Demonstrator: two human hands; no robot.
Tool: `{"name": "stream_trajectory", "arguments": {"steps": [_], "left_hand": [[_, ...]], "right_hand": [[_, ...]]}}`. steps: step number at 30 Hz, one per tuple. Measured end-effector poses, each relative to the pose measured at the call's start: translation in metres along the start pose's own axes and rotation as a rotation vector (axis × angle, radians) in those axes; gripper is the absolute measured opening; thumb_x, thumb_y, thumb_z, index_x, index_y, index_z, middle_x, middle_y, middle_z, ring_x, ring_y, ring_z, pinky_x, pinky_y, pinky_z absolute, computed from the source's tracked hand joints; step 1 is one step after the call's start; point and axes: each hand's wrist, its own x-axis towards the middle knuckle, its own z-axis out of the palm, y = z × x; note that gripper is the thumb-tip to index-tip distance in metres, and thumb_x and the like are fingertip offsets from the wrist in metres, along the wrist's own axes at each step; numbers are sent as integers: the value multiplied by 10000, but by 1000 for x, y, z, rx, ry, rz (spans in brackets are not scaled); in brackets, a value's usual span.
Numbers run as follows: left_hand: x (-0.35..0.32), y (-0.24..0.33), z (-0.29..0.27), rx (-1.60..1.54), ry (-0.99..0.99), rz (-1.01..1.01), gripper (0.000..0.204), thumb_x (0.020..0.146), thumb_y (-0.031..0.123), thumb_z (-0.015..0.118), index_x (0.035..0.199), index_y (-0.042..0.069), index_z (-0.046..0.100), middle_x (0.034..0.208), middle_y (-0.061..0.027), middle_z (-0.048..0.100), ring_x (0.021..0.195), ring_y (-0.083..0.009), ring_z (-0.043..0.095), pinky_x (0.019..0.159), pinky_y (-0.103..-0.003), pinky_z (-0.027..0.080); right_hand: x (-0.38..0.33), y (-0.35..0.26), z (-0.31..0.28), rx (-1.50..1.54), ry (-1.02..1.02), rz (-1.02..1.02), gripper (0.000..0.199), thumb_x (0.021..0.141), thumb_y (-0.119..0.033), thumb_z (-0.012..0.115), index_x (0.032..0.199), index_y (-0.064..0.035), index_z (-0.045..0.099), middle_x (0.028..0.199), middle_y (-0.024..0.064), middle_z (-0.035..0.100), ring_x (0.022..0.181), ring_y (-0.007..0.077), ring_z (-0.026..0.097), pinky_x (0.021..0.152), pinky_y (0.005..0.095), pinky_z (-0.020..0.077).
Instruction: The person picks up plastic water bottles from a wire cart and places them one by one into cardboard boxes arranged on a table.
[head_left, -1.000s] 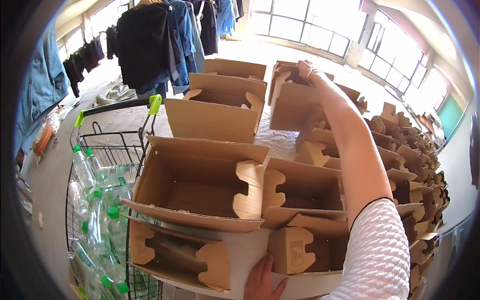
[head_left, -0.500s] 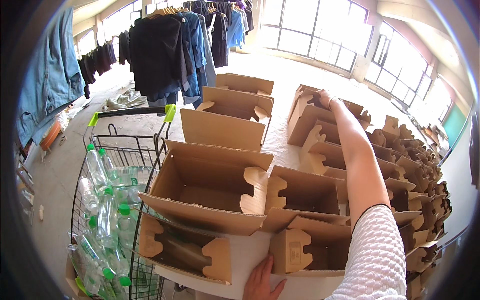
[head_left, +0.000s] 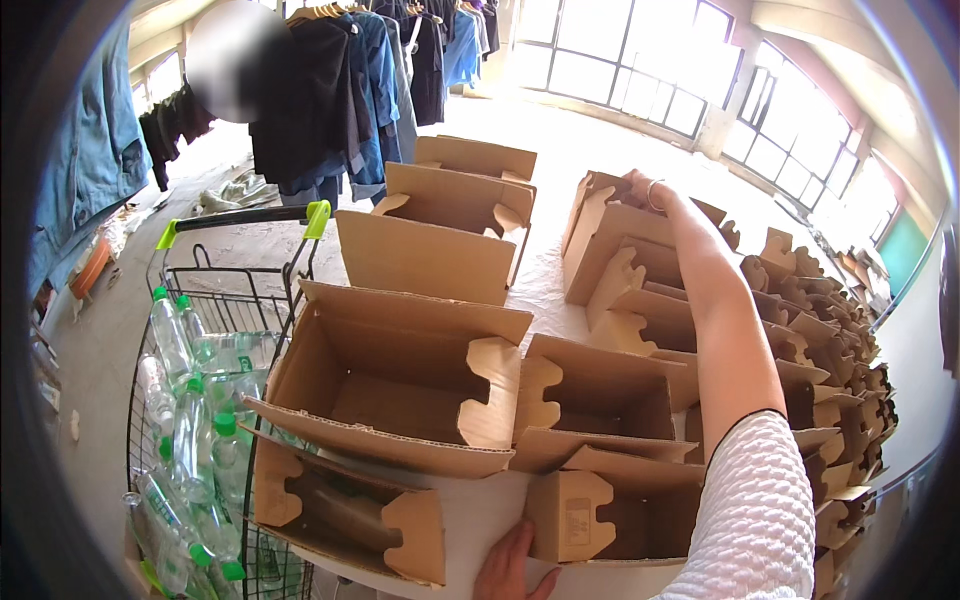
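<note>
My right hand reaches far across the table and grips the top edge of an open brown cardboard box at the far middle. A ring shows on one finger. My left hand rests flat on the white table surface at the near edge, fingers apart, between two open boxes. A large open cardboard box lies just beyond it, with a smaller one to its right.
Several more open boxes stand farther back, and a long row of them runs down the right. A wire shopping cart with green-capped plastic bottles stands at the left. Clothes hang on racks behind.
The view has shifted so that boxes and cart sit lower and more to the right. My right hand stays on the far box's edge; my left hand stays on the table.
</note>
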Motion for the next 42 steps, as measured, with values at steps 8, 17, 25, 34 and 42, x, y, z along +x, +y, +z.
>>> {"name": "stream_trajectory", "arguments": {"steps": [8, 17, 25, 34, 42], "left_hand": [[3, 14, -6, -85, -64, -235, 799, 854, 163, 759, 1534, 17, 368, 1480, -256, 466, 1324, -458, 456, 1122, -496, 396], [6, 10, -7, -23, -58, -113, 803, 880, 234, 752, 1510, -47, 340, 1439, -266, 489, 1304, -427, 496, 1108, -467, 418], [-1, 3, -13, -50, 28, -118, 776, 893, 232, 736, 1497, -59, 347, 1451, -271, 481, 1312, -427, 492, 1110, -470, 421], [-4, 2, -9, -66, 22, -23, 749, 911, 242, 705, 1497, -58, 346, 1456, -269, 470, 1307, -418, 496, 1108, -462, 433], [-5, 0, -9, -60, 1, -75, 764, 915, 268, 709, 1500, -50, 334, 1471, -255, 458, 1349, -409, 463, 1138, -459, 401]], "right_hand": [[-15, -31, 4, -23, -69, -45, 589, 924, -11, 530, 1494, -158, 512, 1349, 132, 638, 1097, 284, 679, 937, 407, 558], [-91, -113, -43, 187, 272, -306, 556, 974, -209, 597, 1490, -39, 479, 1492, 220, 505, 1401, 348, 475, 1170, 423, 386], [-109, -290, -3, 110, 61, -602, 906, 833, -428, 763, 1538, -10, 378, 1482, 234, 518, 1400, 358, 471, 1175, 417, 375], [-48, -232, 31, -153, -43, -444, 347, 828, -245, 851, 978, 24, 691, 856, 106, 725, 727, 214, 677, 652, 361, 549], [-133, -206, -28, -493, -204, -442, 569, 823, -353, 818, 1235, 9, 665, 1160, 174, 713, 1016, 300, 700, 912, 404, 567]]}}
